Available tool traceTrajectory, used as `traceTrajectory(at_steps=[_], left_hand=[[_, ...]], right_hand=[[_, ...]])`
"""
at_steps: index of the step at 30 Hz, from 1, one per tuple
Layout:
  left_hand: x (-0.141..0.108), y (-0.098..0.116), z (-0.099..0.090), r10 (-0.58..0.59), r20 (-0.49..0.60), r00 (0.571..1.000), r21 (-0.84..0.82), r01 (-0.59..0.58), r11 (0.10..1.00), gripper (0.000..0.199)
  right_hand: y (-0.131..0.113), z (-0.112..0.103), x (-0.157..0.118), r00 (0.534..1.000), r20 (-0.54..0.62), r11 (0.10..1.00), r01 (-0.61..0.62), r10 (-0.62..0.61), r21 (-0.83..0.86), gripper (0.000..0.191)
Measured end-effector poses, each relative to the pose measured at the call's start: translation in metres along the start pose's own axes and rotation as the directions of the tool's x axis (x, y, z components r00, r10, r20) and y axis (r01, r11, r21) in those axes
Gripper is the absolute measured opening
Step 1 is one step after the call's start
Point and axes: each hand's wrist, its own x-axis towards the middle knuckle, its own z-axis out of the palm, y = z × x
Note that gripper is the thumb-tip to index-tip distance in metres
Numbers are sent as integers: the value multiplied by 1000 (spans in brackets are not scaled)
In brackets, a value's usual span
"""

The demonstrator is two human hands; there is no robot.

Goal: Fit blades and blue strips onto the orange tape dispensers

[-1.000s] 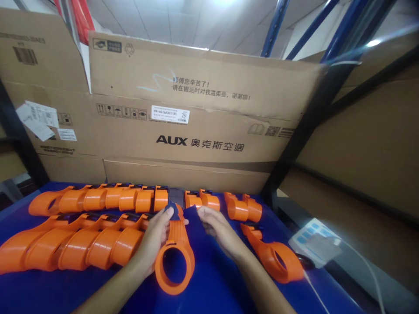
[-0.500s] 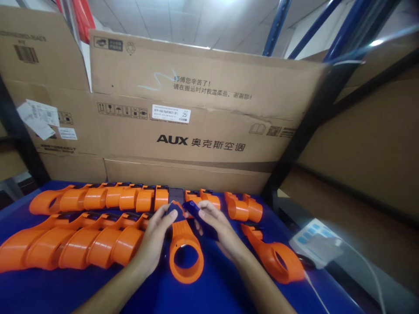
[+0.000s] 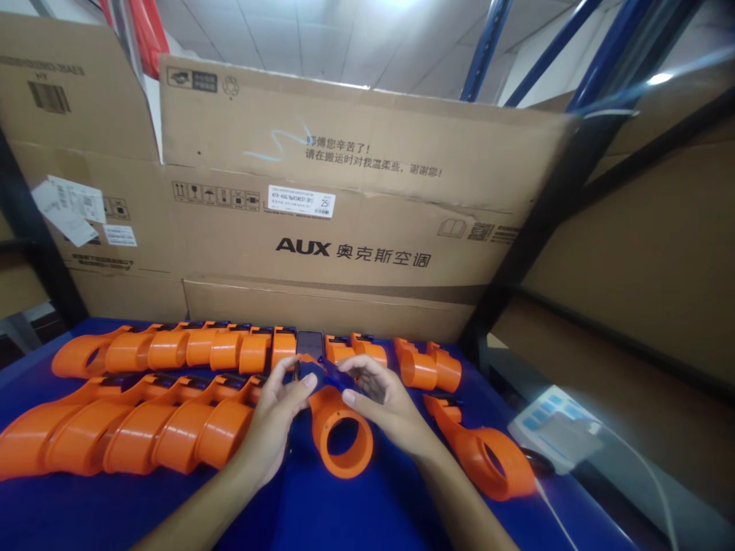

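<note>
My left hand (image 3: 274,419) is closed on the dark end of an orange ring-shaped part (image 3: 347,468), thumb on top. The ring hangs below my fingers, its round opening turned toward me. My right hand (image 3: 390,402) pinches a small dark blue piece (image 3: 338,377) between thumb and fingers. This piece meets the dark end of the orange part; whether it is seated there I cannot tell, as fingers cover the join. Behind my hands stands a dark flat rectangular thing (image 3: 310,342).
Several similar orange parts stand in a back row (image 3: 166,349) and a front row (image 3: 135,436) at left. More are at right, including a lone one (image 3: 497,463) beside a white-and-blue box (image 3: 560,425) with a cable. Cardboard (image 3: 356,207) walls the back of the blue surface (image 3: 321,516).
The orange part's ring has swung right and slightly up. My right hand has brought the dark blue piece against the part's dark end, where a gap showed before.
</note>
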Motion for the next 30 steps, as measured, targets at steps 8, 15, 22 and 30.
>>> traceTrajectory(at_steps=[8, 15, 22, 30], left_hand=[[-1, 0, 0, 42, -9, 999, -14, -42, 999, 55], [-1, -3, -6, 93, 55, 994, -82, -88, 993, 63], [-2, -5, -11, 123, 183, 975, -133, -99, 986, 61], [-8, 9, -5, 261, 196, 945, 169, -295, 941, 54]], right_hand=[[-4, 2, -2, 1000, 22, 999, -24, 23, 34, 35], [-12, 4, -8, 993, 104, 999, -53, 51, 13, 46], [-15, 6, -10, 990, 73, 987, 129, -122, -99, 55], [-8, 6, -14, 896, 90, 674, 390, -435, -627, 75]])
